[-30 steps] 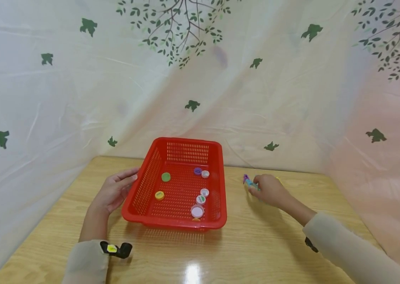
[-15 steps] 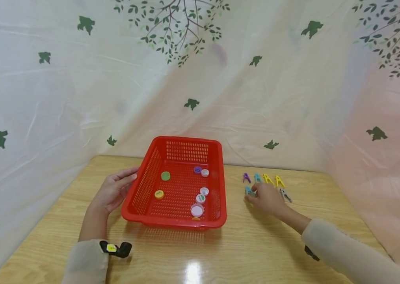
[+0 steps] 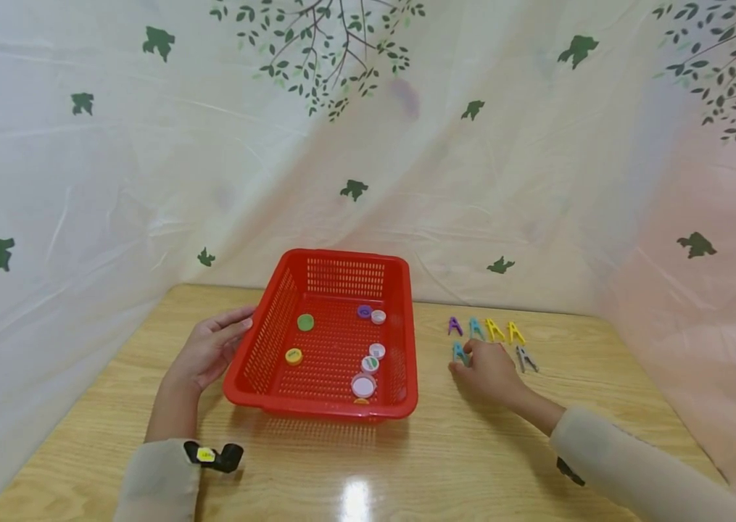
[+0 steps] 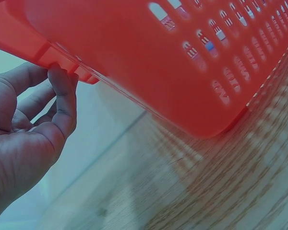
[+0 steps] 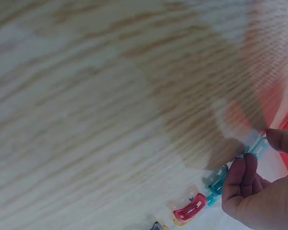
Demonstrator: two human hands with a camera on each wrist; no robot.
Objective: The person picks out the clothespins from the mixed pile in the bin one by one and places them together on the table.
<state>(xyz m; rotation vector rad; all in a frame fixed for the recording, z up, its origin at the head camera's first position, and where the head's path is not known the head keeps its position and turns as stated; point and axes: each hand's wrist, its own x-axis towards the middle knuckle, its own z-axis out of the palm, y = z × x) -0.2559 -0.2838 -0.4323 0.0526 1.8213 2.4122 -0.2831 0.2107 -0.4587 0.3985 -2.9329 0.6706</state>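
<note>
A red plastic basket (image 3: 322,407) with slotted walls stands mid-table. My left hand (image 3: 214,348) holds its left rim, fingertips curled up under the lip in the left wrist view. To the basket's right, my right hand (image 3: 488,370) pinches a light blue clothespin (image 3: 460,352) low over the table, thumb on one side and fingers on the other. Behind it lies a row of clothespins: purple (image 3: 455,326), blue (image 3: 476,328) and two yellow ones (image 3: 515,333). A teal clothespin (image 5: 218,181) and a red clothespin (image 5: 189,209) lie beside the right fingers, mostly hidden from the head view.
Several bottle caps lie in the basket, among them a green cap (image 3: 305,322), a yellow cap (image 3: 294,356) and a large pale cap (image 3: 363,386). A grey clothespin (image 3: 527,359) lies right of my right hand. A leaf-patterned curtain (image 3: 354,225) borders the wooden table (image 3: 302,471).
My right hand has brought the blue clothespin down and slightly toward me, in front of the row, uncovering the clothespins behind. My left hand and the basket have stayed put.
</note>
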